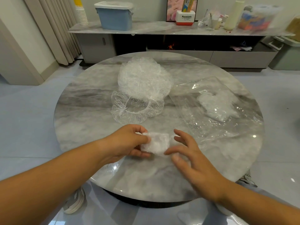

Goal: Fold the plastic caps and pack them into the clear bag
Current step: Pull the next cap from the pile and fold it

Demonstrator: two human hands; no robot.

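A folded plastic cap (157, 142), a small white wad, sits just above the near part of the round marble table (90, 101). My left hand (128, 142) pinches its left end between thumb and fingers. My right hand (186, 151) hovers at its right side with fingers spread and relaxed, fingertips close to the wad. A heap of unfolded clear caps (142, 78) lies at the table's middle, with one cap (136, 109) spread flat in front of it. The clear bag (211, 103) lies at the right with several folded caps (217, 106) inside.
Behind the table runs a low marble-topped cabinet (162, 29) carrying a blue lidded bin (115, 15), a stack of paper cups (81, 12) and assorted bottles and boxes. Curtains (53, 26) hang at the left. Shoes (76, 202) lie on the floor under the near table edge.
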